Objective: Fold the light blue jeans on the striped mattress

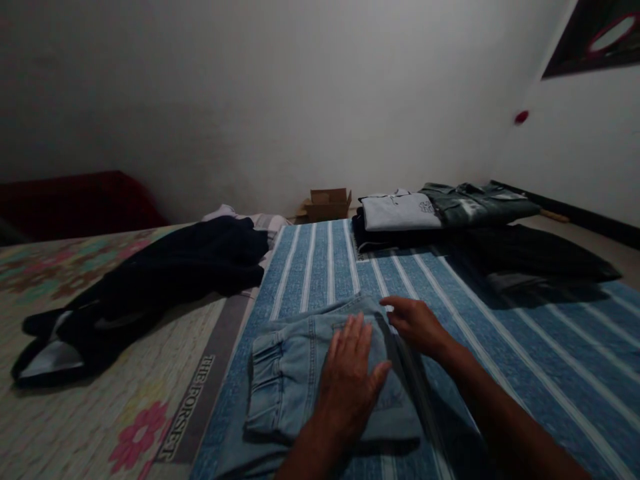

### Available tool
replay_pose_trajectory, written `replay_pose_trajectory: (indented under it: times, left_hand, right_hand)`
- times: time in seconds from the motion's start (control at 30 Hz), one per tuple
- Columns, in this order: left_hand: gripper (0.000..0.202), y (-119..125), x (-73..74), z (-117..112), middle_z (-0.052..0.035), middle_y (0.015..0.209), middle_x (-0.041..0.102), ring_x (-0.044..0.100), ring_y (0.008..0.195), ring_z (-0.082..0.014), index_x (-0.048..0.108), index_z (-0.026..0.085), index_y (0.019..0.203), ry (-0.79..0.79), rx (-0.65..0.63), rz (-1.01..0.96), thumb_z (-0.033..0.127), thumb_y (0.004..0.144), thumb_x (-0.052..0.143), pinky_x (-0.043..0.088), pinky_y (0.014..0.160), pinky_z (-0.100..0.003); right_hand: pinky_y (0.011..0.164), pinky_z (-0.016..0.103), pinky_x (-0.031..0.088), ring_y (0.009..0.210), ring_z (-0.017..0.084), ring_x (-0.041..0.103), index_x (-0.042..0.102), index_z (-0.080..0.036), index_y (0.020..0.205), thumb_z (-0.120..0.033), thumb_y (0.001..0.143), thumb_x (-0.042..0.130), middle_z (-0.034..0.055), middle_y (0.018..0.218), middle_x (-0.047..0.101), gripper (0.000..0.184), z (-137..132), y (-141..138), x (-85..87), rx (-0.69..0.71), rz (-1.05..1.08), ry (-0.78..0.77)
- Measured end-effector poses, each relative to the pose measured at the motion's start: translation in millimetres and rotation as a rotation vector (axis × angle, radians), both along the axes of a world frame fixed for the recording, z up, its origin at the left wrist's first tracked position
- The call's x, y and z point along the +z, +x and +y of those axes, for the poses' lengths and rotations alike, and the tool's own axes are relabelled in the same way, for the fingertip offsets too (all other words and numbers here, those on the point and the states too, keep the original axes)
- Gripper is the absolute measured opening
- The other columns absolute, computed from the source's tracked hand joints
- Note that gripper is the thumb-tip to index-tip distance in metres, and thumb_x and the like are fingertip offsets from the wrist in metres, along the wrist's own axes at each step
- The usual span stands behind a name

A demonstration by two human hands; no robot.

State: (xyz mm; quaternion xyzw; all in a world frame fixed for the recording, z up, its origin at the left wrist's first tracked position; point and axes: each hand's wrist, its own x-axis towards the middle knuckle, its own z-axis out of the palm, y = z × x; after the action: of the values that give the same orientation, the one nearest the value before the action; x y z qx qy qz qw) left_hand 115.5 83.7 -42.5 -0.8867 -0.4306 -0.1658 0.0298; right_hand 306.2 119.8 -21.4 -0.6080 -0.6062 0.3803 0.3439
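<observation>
Light blue denim pants (pixel 295 373) lie folded into a flat bundle, with a gathered elastic waistband at the left end. My left hand (pixel 350 373) rests flat on top of the denim, fingers stretched out and pointing away from me. Beside the bundle's far right edge is my right hand (pixel 413 323), its fingers partly bent and a little apart, nothing visible between them. Whether its fingertips touch the denim I cannot tell. Under the bundle spreads a blue cloth with white stripes (pixel 295 287).
A dark navy garment (pixel 185 263) lies crumpled on the floral mat (pixel 165 360) at left. Folded clothes stand at the back right: a light grey shirt (pixel 400 212), a dark green garment (pixel 480 203) and black clothing (pixel 545 257). A cardboard box (pixel 327 205) sits by the wall.
</observation>
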Motion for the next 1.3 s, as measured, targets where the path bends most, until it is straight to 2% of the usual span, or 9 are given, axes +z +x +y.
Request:
replay_pose_trajectory:
  times: [0.1, 0.2, 0.37, 0.5, 0.57, 0.67, 0.73, 1.1, 1.3]
  left_hand:
    - [0.064, 2, -6.8, -1, -0.0126, 0.151, 0.031, 0.026, 0.14, -0.0284, 0.03, 0.017, 0.145, -0.051, -0.016, 0.054, 0.044, 0.09, 0.048, 0.028, 0.111, -0.052]
    - [0.069, -2, -9.5, -4, -0.0107, 0.154, 0.025, 0.022, 0.141, -0.0295, 0.025, 0.021, 0.147, -0.143, 0.021, 0.104, 0.044, 0.088, 0.051, 0.024, 0.11, -0.057]
    - [0.072, -5, -10.2, -6, -0.01, 0.156, 0.018, 0.018, 0.142, -0.0306, 0.02, 0.022, 0.149, -0.229, 0.028, 0.097, 0.045, 0.088, 0.051, 0.021, 0.111, -0.059]
    - [0.072, -4, -10.5, -7, -0.0105, 0.155, 0.019, 0.019, 0.142, -0.0316, 0.022, 0.022, 0.148, -0.229, 0.024, 0.077, 0.048, 0.088, 0.051, 0.021, 0.111, -0.06]
    - [0.072, -4, -10.0, -8, -0.0101, 0.155, 0.019, 0.018, 0.142, -0.0311, 0.023, 0.023, 0.148, -0.236, 0.033, 0.075, 0.05, 0.087, 0.05, 0.02, 0.111, -0.06]
    - [0.073, -3, -8.7, -9, -0.0108, 0.155, 0.019, 0.017, 0.142, -0.0316, 0.025, 0.022, 0.148, -0.267, 0.056, 0.071, 0.054, 0.087, 0.049, 0.021, 0.111, -0.06]
    - [0.074, -3, -8.2, -9, -0.012, 0.155, 0.019, 0.017, 0.142, -0.0327, 0.026, 0.02, 0.147, -0.296, 0.074, 0.066, 0.056, 0.086, 0.048, 0.022, 0.11, -0.061]
    - [0.081, -3, -5.8, -10, -0.0147, 0.154, 0.025, 0.014, 0.142, -0.0353, 0.035, 0.019, 0.144, -0.378, 0.203, -0.035, 0.065, 0.079, 0.051, 0.019, 0.113, -0.058]
    - [0.083, -1, -5.5, -12, -0.0149, 0.153, 0.027, 0.015, 0.142, -0.0348, 0.035, 0.018, 0.144, -0.375, 0.211, -0.046, 0.068, 0.08, 0.048, 0.017, 0.113, -0.057]
  right_hand:
    - [0.056, 0.027, 0.049, 0.056, 0.016, 0.06, 0.056, -0.014, 0.124, -0.015, 0.085, 0.046, -0.0006, 0.06, 0.061, 0.039, 35, 10, -8.0, 0.063, 0.135, -0.163]
    - [0.045, 0.024, 0.046, 0.046, 0.015, 0.057, 0.051, -0.015, 0.129, -0.023, 0.09, 0.046, -0.0024, 0.054, 0.06, 0.04, 57, 13, -15.1, 0.164, 0.216, -0.278]
    - [0.041, 0.021, 0.046, 0.042, 0.013, 0.057, 0.06, -0.016, 0.112, -0.034, 0.089, 0.051, -0.0017, 0.055, 0.062, 0.03, 75, 18, -22.5, 0.32, 0.289, -0.407]
    - [0.04, 0.02, 0.045, 0.042, 0.013, 0.058, 0.06, -0.017, 0.103, -0.048, 0.086, 0.056, -0.0015, 0.057, 0.064, 0.035, 84, 21, -24.4, 0.452, 0.29, -0.462]
    - [0.039, 0.02, 0.044, 0.04, 0.013, 0.057, 0.059, -0.017, 0.09, -0.052, 0.084, 0.057, -0.0012, 0.056, 0.063, 0.036, 88, 21, -24.3, 0.498, 0.272, -0.467]
    - [0.037, 0.018, 0.04, 0.037, 0.01, 0.052, 0.053, -0.017, 0.071, -0.052, 0.082, 0.059, -0.0027, 0.05, 0.059, 0.037, 90, 21, -24.3, 0.48, 0.249, -0.437]
    - [0.035, 0.017, 0.038, 0.035, 0.009, 0.048, 0.048, -0.019, 0.065, -0.049, 0.083, 0.058, -0.0042, 0.046, 0.056, 0.037, 91, 21, -25.1, 0.451, 0.233, -0.418]
    - [0.032, 0.018, 0.035, 0.032, 0.009, 0.045, 0.047, -0.02, 0.063, -0.035, 0.088, 0.05, -0.0039, 0.044, 0.052, 0.03, 89, 16, -21.3, 0.365, 0.046, -0.412]
    - [0.037, 0.02, 0.037, 0.036, 0.01, 0.048, 0.051, -0.019, 0.066, -0.037, 0.09, 0.046, -0.0022, 0.048, 0.055, 0.031, 86, 13, -23.5, 0.301, -0.138, -0.302]
